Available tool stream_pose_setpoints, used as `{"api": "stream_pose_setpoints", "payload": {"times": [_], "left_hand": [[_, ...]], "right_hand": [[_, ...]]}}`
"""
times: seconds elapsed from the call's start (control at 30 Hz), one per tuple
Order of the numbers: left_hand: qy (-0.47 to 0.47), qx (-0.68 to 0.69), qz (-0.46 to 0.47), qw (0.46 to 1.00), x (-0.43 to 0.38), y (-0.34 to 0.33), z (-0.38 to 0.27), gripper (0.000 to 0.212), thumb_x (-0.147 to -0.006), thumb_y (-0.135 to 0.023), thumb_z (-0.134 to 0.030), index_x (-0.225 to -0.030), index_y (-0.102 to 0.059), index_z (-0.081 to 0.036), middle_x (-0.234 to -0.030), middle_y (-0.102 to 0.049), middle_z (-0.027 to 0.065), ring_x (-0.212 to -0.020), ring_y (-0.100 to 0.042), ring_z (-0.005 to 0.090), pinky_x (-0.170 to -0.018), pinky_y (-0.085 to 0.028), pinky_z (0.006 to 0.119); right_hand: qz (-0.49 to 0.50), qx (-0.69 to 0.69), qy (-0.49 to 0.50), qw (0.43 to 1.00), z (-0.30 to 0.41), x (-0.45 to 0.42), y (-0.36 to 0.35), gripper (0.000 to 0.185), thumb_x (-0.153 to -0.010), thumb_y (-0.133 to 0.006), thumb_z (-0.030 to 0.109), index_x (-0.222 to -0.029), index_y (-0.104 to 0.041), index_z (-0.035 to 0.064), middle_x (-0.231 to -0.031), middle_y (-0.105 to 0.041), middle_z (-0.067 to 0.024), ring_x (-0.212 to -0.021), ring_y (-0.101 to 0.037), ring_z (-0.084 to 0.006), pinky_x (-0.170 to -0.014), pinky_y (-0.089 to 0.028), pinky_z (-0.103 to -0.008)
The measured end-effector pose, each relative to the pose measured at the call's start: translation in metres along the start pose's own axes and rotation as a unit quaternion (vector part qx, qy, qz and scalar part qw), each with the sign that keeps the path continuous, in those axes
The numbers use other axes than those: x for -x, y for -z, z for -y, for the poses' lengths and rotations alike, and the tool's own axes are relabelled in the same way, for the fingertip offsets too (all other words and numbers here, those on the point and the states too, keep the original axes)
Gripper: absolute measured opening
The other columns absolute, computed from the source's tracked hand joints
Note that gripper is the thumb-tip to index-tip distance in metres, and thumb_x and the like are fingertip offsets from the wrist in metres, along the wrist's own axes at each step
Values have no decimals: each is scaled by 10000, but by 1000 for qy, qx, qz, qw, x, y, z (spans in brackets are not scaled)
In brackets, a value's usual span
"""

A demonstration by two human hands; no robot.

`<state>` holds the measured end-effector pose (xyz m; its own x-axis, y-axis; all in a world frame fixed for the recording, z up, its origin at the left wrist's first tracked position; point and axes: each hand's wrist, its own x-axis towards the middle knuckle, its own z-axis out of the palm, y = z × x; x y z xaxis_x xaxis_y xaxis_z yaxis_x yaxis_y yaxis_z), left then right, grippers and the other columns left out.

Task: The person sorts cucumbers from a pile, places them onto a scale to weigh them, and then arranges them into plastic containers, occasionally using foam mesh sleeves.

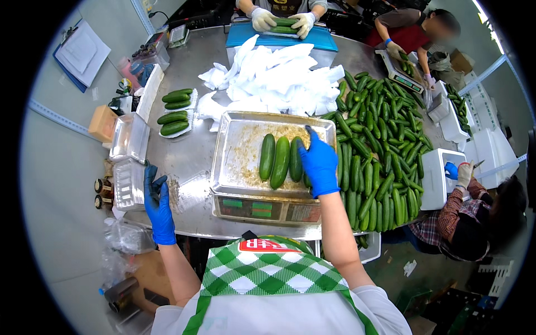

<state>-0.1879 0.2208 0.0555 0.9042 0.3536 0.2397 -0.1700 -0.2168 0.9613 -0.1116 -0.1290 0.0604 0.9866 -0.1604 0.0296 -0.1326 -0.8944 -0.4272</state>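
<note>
My right hand (319,165), in a blue glove, is over the right side of a metal scale pan (240,146). Its thumb side meets a cucumber (296,159); the palm hides whether the fingers grip anything. Left of it on the pan lie a lighter cucumber (280,163) and a darker cucumber (267,157). Part of another green piece shows beneath the hand. The digital scale (249,209) under the pan has lit green displays. My left hand (159,201), also blue-gloved with dark-stained fingers, is empty, fingers apart, beside a stack of clear plastic trays (128,184).
A large cucumber pile (377,138) covers the table's right side. White foam net sleeves (276,79) heap behind the scale. Two packed cucumber trays (173,122) lie at left. Co-workers' gloved hands (264,19) handle cucumbers opposite; others work at right near a foam box (433,180).
</note>
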Motion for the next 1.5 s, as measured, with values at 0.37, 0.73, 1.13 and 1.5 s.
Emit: {"api": "stream_pose_setpoints", "payload": {"times": [0.37,0.73,1.13,1.5], "left_hand": [[-9,21,-7,1000,-15,34,22,474,-864,-511,-34,-1321,-384,-53,-1288,-449,94,-984,-509,152,-884,-396,277],[-9,-8,-50,999,-8,74,35,446,-874,-500,-46,-1304,-385,-14,-1301,-426,75,-1024,-494,158,-919,-373,294],[3,1,-33,999,-7,55,29,464,-866,-487,-11,-1314,-368,-9,-1311,-420,84,-1023,-499,166,-936,-362,296],[-3,5,-36,999,3,51,20,480,-854,-511,-9,-1317,-391,-49,-1288,-458,92,-1003,-520,176,-903,-392,301]], "right_hand": [[19,-45,0,999,32,-11,4,583,-780,-612,347,-1299,-419,164,-975,-619,-160,-872,-604,-307,-736,-478,-400],[-89,-96,-56,990,13,-1,32,521,-780,-604,290,-1265,-463,162,-806,-629,-156,-716,-617,-263,-668,-476,-366],[-23,-199,-150,968,-63,69,-5,707,-703,-632,192,-1344,-340,124,-661,-572,-95,-580,-563,-205,-565,-460,-315],[-43,-766,2,642,-48,103,74,491,-802,-544,254,-1214,-430,13,-997,-589,-166,-783,-600,-235,-629,-513,-303]]}}
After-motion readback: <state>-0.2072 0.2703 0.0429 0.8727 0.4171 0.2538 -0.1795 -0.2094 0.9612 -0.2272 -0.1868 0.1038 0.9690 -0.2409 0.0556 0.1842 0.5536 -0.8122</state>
